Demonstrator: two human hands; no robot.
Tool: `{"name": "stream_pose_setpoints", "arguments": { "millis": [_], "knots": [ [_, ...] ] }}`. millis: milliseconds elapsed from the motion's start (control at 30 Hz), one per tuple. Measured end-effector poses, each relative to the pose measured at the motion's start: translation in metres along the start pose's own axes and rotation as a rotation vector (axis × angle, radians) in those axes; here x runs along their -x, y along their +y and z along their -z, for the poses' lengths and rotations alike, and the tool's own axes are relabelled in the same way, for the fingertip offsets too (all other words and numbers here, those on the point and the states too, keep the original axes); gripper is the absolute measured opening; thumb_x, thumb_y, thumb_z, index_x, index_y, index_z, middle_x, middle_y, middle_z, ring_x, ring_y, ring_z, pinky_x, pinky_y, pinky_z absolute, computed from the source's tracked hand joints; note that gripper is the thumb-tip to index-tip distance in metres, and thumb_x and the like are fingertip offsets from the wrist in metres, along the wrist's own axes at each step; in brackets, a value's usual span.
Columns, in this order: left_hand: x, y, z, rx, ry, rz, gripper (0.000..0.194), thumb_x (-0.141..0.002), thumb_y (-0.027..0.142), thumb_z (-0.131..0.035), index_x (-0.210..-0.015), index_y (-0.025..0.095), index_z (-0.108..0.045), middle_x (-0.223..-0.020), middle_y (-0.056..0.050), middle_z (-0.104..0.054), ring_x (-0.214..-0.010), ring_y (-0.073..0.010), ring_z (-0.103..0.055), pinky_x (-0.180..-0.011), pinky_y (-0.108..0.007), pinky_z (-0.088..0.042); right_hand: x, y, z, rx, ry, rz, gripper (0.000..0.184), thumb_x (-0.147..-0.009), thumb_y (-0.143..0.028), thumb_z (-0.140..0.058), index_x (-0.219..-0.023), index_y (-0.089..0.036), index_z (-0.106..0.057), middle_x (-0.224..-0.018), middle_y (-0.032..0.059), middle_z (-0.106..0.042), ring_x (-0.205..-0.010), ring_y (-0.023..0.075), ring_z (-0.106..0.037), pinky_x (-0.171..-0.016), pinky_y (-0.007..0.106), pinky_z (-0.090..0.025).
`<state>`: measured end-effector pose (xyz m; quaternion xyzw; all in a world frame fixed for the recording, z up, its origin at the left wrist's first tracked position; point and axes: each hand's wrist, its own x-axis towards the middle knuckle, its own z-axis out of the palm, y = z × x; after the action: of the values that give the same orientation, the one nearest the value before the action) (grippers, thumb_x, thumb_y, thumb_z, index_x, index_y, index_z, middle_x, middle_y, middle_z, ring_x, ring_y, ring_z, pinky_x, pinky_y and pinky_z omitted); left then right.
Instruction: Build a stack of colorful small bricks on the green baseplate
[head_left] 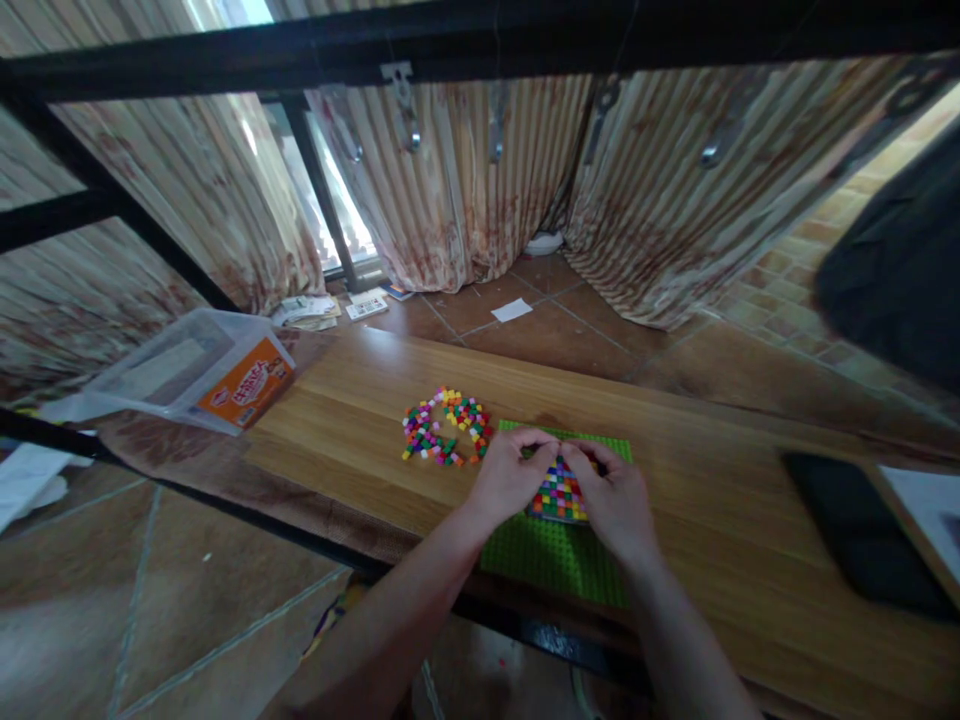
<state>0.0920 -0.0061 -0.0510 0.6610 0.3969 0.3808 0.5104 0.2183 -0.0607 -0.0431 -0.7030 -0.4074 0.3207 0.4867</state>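
A green studded baseplate (555, 575) lies on the wooden bench. On it sits a block of small bricks (559, 497) in rows of mixed colours, with a pale edge along its near side. My left hand (510, 465) is closed at the block's far left, thumb and fingers pinched. Opposite it, my right hand (611, 490) is closed too, its fingertips meeting the left ones over the far edge of the block. Whatever the fingertips pinch is hidden. Left of the baseplate, loose small bricks (469, 410) lie spread in a rough ring.
A clear plastic box (172, 370) with an orange label stands at the bench's left end. On the right lies a dark flat tablet-like object (862, 530) beside a white sheet (926, 500). A black metal bar (480, 40) crosses above, with curtains (465, 190) behind.
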Motion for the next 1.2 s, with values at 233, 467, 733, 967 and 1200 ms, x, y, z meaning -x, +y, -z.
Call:
{"name": "stream_pose_setpoints", "arguments": {
  "millis": [233,467,733,967,1200],
  "knots": [
    [0.001,0.003,0.065,-0.238,-0.017,-0.132,0.022,-0.085,0.013,-0.057,-0.094,0.019,-0.076,-0.097,-0.004,-0.076,-0.091,-0.0167,-0.068,-0.089,-0.033,-0.053,0.002,0.007,0.004,-0.088,0.047,-0.042,0.055,-0.08,-0.068,-0.063,-0.097,-0.018,-0.077,-0.086,0.0066,-0.076,-0.078,0.023,-0.068,-0.071,0.033,-0.053],
    [0.007,-0.008,0.133,-0.664,-0.218,-0.178,0.026,-0.074,0.003,-0.061,-0.079,0.023,-0.076,-0.086,-0.001,-0.073,-0.093,-0.0178,-0.065,-0.094,-0.034,-0.05,0.003,0.009,0.012,-0.065,0.088,-0.015,0.055,-0.082,-0.069,-0.06,-0.091,-0.018,-0.077,-0.077,0.0047,-0.074,-0.07,0.0205,-0.066,-0.062,0.029,-0.05],
    [0.011,-0.009,0.121,-0.88,-0.228,-0.092,0.018,-0.075,0.007,-0.065,-0.074,0.022,-0.074,-0.094,-0.005,-0.07,-0.096,-0.0209,-0.064,-0.091,-0.036,-0.049,0.002,0.008,0.008,-0.052,0.09,-0.04,0.051,-0.082,-0.067,-0.063,-0.088,-0.018,-0.077,-0.075,0.0038,-0.074,-0.069,0.0204,-0.066,-0.061,0.029,-0.049],
    [0.008,0.001,0.108,-0.631,-0.156,-0.127,0.012,-0.085,0.011,-0.058,-0.082,0.019,-0.068,-0.085,-0.003,-0.07,-0.083,-0.0172,-0.064,-0.079,-0.031,-0.049,0.001,0.005,0.012,-0.112,0.249,0.084,0.039,-0.083,-0.057,-0.067,-0.088,-0.02,-0.079,-0.083,0.004,-0.077,-0.078,0.0211,-0.069,-0.071,0.031,-0.052],
    [0.013,0.02,0.064,-0.069,-0.124,-0.142,0.01,-0.09,0.025,-0.063,-0.092,0.018,-0.07,-0.085,-0.002,-0.07,-0.08,-0.0136,-0.063,-0.076,-0.027,-0.05,0.004,0.001,0.015,-0.272,0.183,0.287,0.014,-0.083,-0.038,-0.075,-0.089,-0.026,-0.079,-0.09,0.0017,-0.077,-0.084,0.0179,-0.069,-0.082,0.033,-0.054]
  ]
}}
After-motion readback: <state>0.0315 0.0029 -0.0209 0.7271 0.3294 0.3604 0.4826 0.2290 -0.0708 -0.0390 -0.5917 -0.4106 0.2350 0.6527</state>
